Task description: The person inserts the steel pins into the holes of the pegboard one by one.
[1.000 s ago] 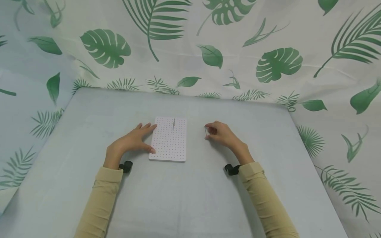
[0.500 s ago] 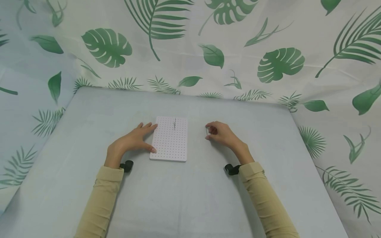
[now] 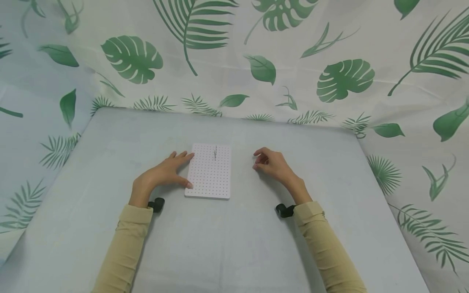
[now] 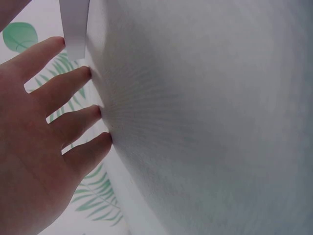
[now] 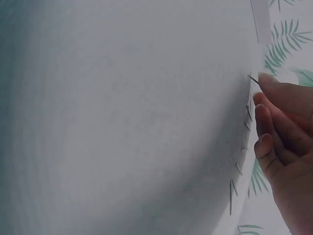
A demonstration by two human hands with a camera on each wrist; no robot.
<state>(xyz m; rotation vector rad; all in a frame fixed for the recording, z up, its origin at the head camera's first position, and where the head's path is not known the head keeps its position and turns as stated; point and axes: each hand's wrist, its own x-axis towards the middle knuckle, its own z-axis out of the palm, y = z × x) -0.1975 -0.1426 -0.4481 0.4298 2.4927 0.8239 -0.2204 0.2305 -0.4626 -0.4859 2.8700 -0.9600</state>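
Right wrist view. Right hand [image 5: 293,161] at three o'clock, thumb and fingertip clamped on a thin metal pin [image 5: 253,79]; the pin's free end points to ten o'clock, just above the tabletop [image 5: 137,122] or touching it, cannot tell which. Other fingers loosely bent. Loose pins [image 5: 231,197] scattered on the tabletop from near the fingertips down toward five o'clock, lying at differing angles.

Head view. White pegboard [image 3: 208,177] flat on the tabletop near the middle, rows of small holes across its face. Pin-like metal [image 3: 215,154] shows toward the board's twelve o'clock end; too fine to count. Left hand [image 3: 163,173] at the board's nine o'clock side, fingers and thumb spread apart, tips on its edge. Right hand at two o'clock from the board's centre, apart from it. Pale yellow sleeves [image 3: 126,244] on both arms. Leaf-print cloth [image 3: 220,77] beyond, at twelve o'clock.

Left wrist view. Pegboard's edge at eleven o'clock, one fingertip against it; remaining fingers separated, reaching toward two o'clock.
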